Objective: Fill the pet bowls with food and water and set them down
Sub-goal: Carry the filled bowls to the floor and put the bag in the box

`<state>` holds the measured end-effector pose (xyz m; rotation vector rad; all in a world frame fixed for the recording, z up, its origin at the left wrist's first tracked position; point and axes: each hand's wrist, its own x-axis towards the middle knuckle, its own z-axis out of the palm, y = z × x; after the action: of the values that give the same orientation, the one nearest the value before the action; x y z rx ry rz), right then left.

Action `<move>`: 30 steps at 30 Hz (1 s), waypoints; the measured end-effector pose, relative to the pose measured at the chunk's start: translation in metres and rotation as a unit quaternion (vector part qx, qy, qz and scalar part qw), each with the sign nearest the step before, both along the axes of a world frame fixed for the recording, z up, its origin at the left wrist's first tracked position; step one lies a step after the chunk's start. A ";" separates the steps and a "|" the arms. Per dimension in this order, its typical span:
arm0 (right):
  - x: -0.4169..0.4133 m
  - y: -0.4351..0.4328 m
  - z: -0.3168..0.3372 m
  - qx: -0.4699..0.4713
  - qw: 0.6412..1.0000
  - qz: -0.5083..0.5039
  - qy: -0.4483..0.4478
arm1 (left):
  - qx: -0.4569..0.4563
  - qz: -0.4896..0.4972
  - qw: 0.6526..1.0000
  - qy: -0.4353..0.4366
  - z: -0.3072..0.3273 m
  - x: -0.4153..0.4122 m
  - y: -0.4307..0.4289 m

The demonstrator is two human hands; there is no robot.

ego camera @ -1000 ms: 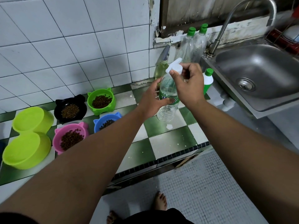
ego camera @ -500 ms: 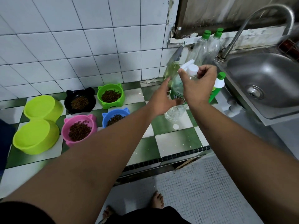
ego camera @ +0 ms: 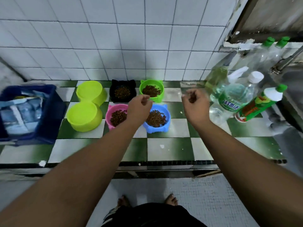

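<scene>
Four cat-eared bowls hold brown kibble on the checkered counter (ego camera: 170,149): black (ego camera: 114,87), green (ego camera: 162,94), pink (ego camera: 108,114) and blue (ego camera: 167,115). A lime double bowl (ego camera: 98,97) stands empty to their left. The clear water bottle (ego camera: 229,99) with a green label stands upright at the right. My left hand (ego camera: 139,108) hovers between the pink and blue bowls, fingers loosely curled, holding nothing. My right hand (ego camera: 195,104) hangs just left of the water bottle, apart from it, also loosely curled and empty.
A dark blue crate (ego camera: 54,102) with bags sits at the far left. A green dish-soap bottle (ego camera: 255,105), a yellowish spray bottle (ego camera: 216,77) and two green-capped clear bottles (ego camera: 268,46) crowd the right, beside the sink (ego camera: 295,99). The counter's front edge (ego camera: 164,163) is near my bare feet.
Both hands have let go of the water bottle and swung left toward the bowls. My view turned left, bringing the blue crate in and pushing the sink to the edge.
</scene>
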<state>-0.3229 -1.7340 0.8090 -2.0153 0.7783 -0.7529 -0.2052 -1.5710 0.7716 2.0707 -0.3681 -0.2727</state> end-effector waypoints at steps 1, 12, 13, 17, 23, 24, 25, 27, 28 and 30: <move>0.006 0.005 -0.012 0.035 0.998 0.004 0.042 | 0.011 0.022 1.000 0.002 0.000 0.006 0.019; 0.042 0.022 -0.114 0.184 0.946 -0.045 0.263 | 0.148 0.169 0.973 0.061 -0.049 0.035 0.124; 0.045 0.024 -0.117 0.172 0.946 -0.040 0.272 | 0.155 0.170 0.971 0.070 -0.054 0.037 0.125; 0.050 0.026 -0.122 0.152 0.943 -0.055 0.289 | 0.175 0.165 0.965 0.100 -0.071 0.049 0.121; 0.050 0.024 -0.119 0.132 0.944 -0.056 0.297 | 0.192 0.211 0.949 0.134 -0.073 0.065 0.113; 0.050 0.025 -0.117 0.128 0.945 -0.057 0.295 | 0.195 0.220 0.946 0.134 -0.073 0.066 0.112; 0.050 0.026 -0.114 0.124 0.946 -0.056 0.294 | 0.197 0.226 0.945 0.130 -0.073 0.065 0.111; 0.049 0.026 -0.112 0.112 0.948 -0.051 0.293 | 0.191 0.234 0.947 0.111 -0.073 0.064 0.109; 0.048 0.026 -0.111 0.104 0.949 -0.050 0.292 | 0.182 0.236 0.949 0.100 -0.073 0.063 0.108; 0.045 0.026 -0.111 0.085 0.954 -0.044 0.284 | 0.152 0.232 0.957 0.082 -0.075 0.060 0.108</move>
<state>-0.2779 -1.7082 0.6982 -2.0640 1.2208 -0.1281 -0.1449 -1.4631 0.6968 2.3419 0.2818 -0.2225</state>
